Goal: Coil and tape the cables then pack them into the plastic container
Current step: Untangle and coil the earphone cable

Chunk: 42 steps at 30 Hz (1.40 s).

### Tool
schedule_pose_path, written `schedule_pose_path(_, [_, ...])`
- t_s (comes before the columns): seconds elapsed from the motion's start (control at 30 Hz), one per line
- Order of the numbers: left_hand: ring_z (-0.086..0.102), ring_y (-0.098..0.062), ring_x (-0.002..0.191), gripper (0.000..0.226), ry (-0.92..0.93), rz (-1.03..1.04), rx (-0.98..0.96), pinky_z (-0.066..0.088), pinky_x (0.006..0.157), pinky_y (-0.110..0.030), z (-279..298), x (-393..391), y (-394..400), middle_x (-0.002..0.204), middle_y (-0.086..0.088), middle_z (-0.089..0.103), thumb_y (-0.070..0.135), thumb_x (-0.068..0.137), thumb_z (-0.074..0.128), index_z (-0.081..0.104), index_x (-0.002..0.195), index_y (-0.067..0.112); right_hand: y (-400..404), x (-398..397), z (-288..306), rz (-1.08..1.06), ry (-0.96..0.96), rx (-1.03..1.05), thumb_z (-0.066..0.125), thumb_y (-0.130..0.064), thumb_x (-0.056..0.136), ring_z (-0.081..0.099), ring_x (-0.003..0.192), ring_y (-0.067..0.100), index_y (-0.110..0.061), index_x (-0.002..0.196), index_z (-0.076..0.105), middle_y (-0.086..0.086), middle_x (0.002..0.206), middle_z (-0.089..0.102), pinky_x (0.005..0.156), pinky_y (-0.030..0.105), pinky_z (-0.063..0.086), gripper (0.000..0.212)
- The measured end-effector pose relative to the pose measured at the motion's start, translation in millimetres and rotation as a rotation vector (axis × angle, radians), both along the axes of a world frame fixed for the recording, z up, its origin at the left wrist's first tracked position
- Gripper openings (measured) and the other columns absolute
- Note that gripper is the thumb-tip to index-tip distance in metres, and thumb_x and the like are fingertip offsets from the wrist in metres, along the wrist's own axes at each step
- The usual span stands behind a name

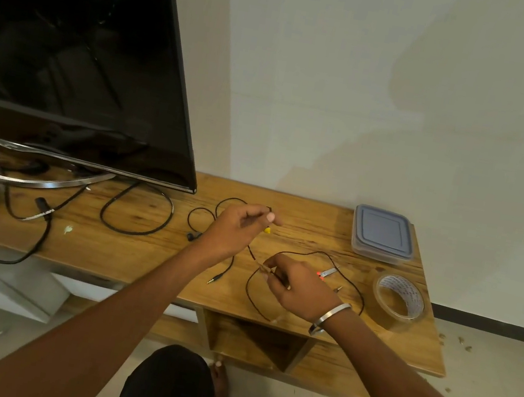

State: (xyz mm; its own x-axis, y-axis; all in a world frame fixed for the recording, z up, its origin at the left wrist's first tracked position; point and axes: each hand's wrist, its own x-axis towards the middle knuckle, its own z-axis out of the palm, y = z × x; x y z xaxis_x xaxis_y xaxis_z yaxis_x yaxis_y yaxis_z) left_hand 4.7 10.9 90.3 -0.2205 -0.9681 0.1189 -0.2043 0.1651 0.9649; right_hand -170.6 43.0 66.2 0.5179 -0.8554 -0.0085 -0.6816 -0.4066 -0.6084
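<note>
The thin black cable could spring loose from my right fingers if I slacken, since it loops untaped around them; they pinch it shut, my left fingers closed on its far stretch; tape roll and lidded plastic container sit beyond my right hand on the table.

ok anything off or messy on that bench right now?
Nothing damaged. The thin black cable both hands are working sprawls loose across the wooden bench, uncoiled. A small pale scrap lies on the wood left of centre, and crumbs dot the floor at right. The plastic container is lidded.
</note>
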Motion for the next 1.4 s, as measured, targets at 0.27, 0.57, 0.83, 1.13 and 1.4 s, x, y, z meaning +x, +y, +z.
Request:
schedule_pose_path(0.27, [0.053,0.005,0.118,0.016,-0.360,-0.078,-0.052,0.043,0.100,-0.026,-13.1,17.2,1.9,0.115,0.019,0.064,0.033,0.097,0.056,0.072,0.094,0.034,-7.1,-8.7,8.1,-0.025,-0.028,-0.025,0.051,-0.021,0.093,0.050,0.056,-0.002,-0.017,0.108,0.063,-0.016,0.062,0.051,0.051,0.010,0.034,0.019])
schedule_pose_path(0.57, [0.052,0.002,0.118,0.017,-0.422,-0.127,-0.003,0.043,0.104,-0.034,-18.0,15.0,7.9,0.125,0.010,0.065,0.037,0.096,0.057,0.073,0.100,0.033,-13.7,-13.1,10.1,-0.072,-0.081,-0.108,0.056,-0.023,0.091,0.055,0.077,0.007,-0.019,0.098,0.066,-0.007,0.086,0.064,0.067,0.021,0.043,0.013])
schedule_pose_path(0.83, [0.058,0.005,0.108,0.022,-0.441,-0.195,0.085,0.048,0.096,-0.033,-18.7,10.7,12.3,0.113,0.018,0.068,0.044,0.095,0.055,0.073,0.101,0.035,-16.9,-12.9,11.7,-0.092,-0.111,-0.167,0.057,-0.024,0.091,0.048,0.074,0.000,-0.017,0.095,0.063,-0.008,0.086,0.062,0.063,0.008,0.034,0.010])
schedule_pose_path(1.13, [0.065,-0.005,0.104,0.021,-0.376,-0.296,0.204,0.052,0.094,-0.032,-15.7,3.2,20.8,0.107,0.007,0.073,0.031,0.098,0.055,0.074,0.091,0.028,-20.2,-12.7,8.2,-0.095,-0.160,-0.186,0.058,-0.020,0.091,0.049,0.076,-0.003,-0.016,0.091,0.064,-0.009,0.085,0.058,0.065,0.007,0.036,0.007])
schedule_pose_path(1.4, [0.057,-0.032,0.123,0.024,0.180,-0.363,0.521,0.038,0.086,-0.038,-1.9,5.6,26.4,0.122,-0.023,0.065,0.030,0.101,0.046,0.055,0.082,0.018,-24.6,-17.7,1.1,-0.275,-0.411,-0.022,0.057,-0.022,0.092,0.053,0.059,-0.005,-0.014,0.098,0.068,-0.016,0.075,0.058,0.055,0.010,0.041,0.015])
